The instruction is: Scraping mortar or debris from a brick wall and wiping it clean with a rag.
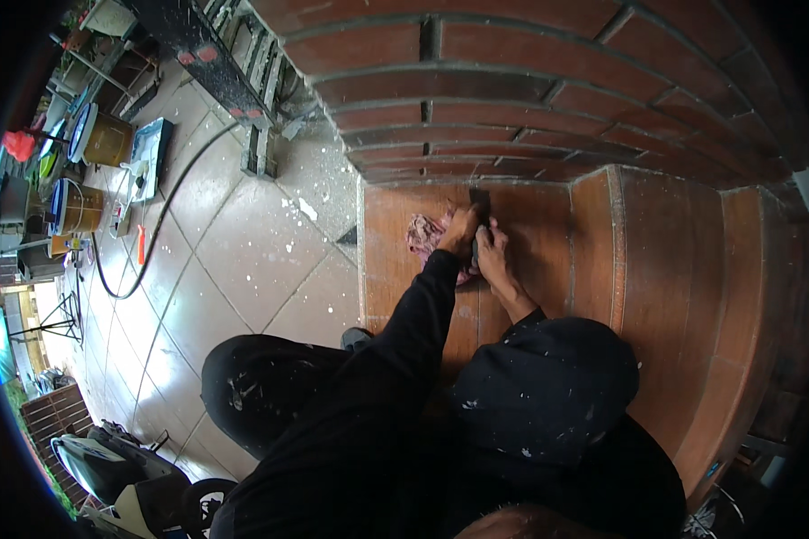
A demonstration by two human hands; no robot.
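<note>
My right hand (494, 256) is closed round the dark handle of what looks like a putty knife, low over an orange-brown tiled step (530, 278). The flat dark blade of the putty knife (480, 198) points away from me, toward the brick wall. Close on its left, my left hand (463, 229) has its fingers curled against the blade's base. A crumpled pinkish patterned rag (420, 236) bunches out around the left hand, gripped at least in part. The left fingertips are mostly hidden.
A brick wall (512, 81) rises just beyond the step, and higher steps (665, 260) climb to the right. Leftward lie paint-spotted floor tiles (243, 242), a black hose (166, 211), buckets (76, 207), a paint tray (150, 157) and an orange-handled tool (141, 242). A motorbike (135, 476) stands lower left.
</note>
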